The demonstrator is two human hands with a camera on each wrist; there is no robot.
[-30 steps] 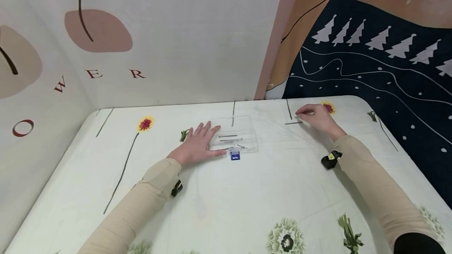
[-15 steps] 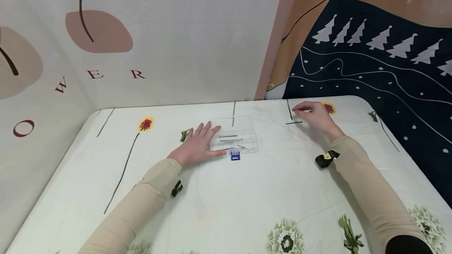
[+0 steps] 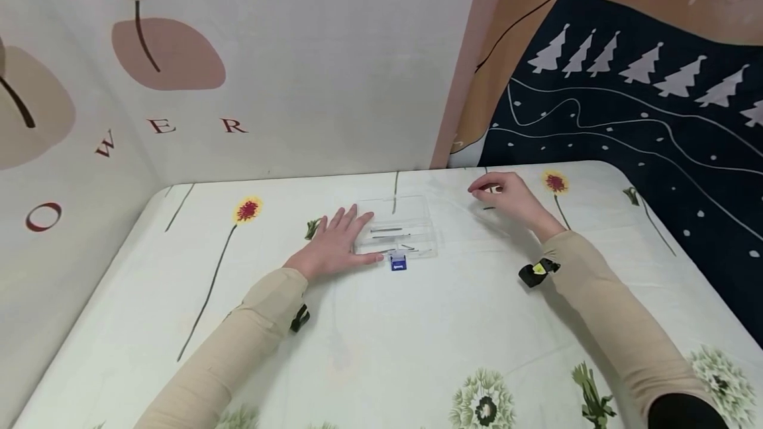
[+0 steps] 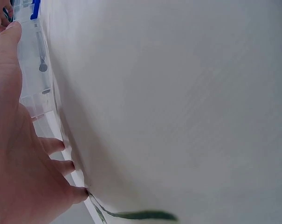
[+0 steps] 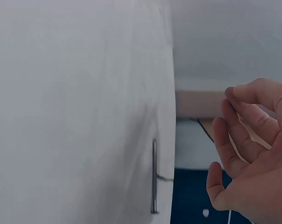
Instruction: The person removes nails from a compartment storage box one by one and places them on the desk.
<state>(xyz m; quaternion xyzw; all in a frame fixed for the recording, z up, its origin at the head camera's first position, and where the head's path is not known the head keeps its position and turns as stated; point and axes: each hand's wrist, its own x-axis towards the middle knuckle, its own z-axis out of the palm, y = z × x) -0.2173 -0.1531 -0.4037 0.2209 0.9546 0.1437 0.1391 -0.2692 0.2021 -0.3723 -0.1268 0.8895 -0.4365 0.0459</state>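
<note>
A clear plastic compartment box (image 3: 430, 240) with a blue latch (image 3: 398, 262) lies on the table, several nails (image 3: 390, 236) inside it. My left hand (image 3: 330, 247) is spread at the box's left side, fingers straight, thumb along the front edge near the latch. In the left wrist view a flat-headed nail (image 4: 42, 58) shows through the plastic. To the right of the box, my right hand (image 3: 507, 200) hovers over the cloth with thumb and index fingertips together; I cannot tell whether something small is between them. Below it lies a loose nail (image 5: 154, 177), partly hidden in the head view.
A white cloth (image 3: 417, 336) printed with flowers covers the table. The back edge meets a pale wall hanging (image 3: 334, 85), and a dark hanging with tree prints (image 3: 626, 118) drops behind the right edge.
My right hand has moved left over the loose nail toward the box, fingertips staying together. My left hand and the box have kept their place.
</note>
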